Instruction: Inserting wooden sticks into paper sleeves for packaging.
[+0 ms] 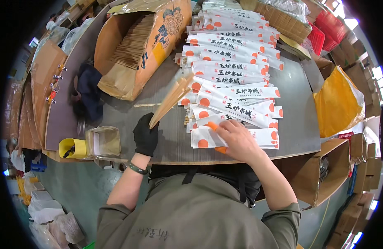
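Observation:
My left hand (146, 135), in a black glove, is closed round the lower end of a bundle of wooden chopsticks (173, 98). The bundle slants up and to the right, its far end slightly blurred. My right hand (238, 141) wears orange covers on its thumb and a finger. It grips across the nearest white paper chopstick sleeve (264, 139), thumb at the near edge and finger at the far edge. Beyond it lies a long overlapping row of paper sleeves (233, 79) with red-orange dots and black print. Stick ends show at the left of some sleeves.
At the back left, an open paper sack (166, 37) lies on its side, full of wooden chopsticks. A yellow cup (72, 148) and a small clear box (103, 141) stand near the front left edge. A yellow sack (340, 101) and an open carton (324, 174) are at the right.

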Demonstrator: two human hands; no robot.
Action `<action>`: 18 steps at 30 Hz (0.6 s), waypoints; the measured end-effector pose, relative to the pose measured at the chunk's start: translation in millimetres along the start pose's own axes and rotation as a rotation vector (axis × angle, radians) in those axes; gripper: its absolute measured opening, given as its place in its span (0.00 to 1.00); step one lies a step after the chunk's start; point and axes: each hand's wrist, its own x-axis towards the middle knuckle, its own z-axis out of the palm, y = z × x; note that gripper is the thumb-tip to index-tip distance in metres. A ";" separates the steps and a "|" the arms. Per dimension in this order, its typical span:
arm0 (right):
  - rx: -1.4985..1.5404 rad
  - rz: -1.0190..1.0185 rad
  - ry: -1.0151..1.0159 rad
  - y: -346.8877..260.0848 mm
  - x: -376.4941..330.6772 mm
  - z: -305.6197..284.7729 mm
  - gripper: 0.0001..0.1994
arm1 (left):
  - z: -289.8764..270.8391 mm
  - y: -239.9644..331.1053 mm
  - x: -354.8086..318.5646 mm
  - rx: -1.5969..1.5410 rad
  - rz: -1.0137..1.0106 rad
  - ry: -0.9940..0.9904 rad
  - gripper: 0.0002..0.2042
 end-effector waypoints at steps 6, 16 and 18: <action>-0.255 -0.208 0.198 -21.4 -4.9 14.1 0.23 | -7.3 18.2 -5.5 -0.288 -0.199 -0.076 0.10; -0.088 -0.180 0.467 -15.3 -15.4 38.3 0.10 | -33.6 26.2 -23.8 -0.664 -0.632 -0.286 0.08; 0.061 -0.032 0.479 -16.2 -12.6 35.4 0.08 | -40.0 31.5 -25.7 -0.695 -0.589 -0.241 0.08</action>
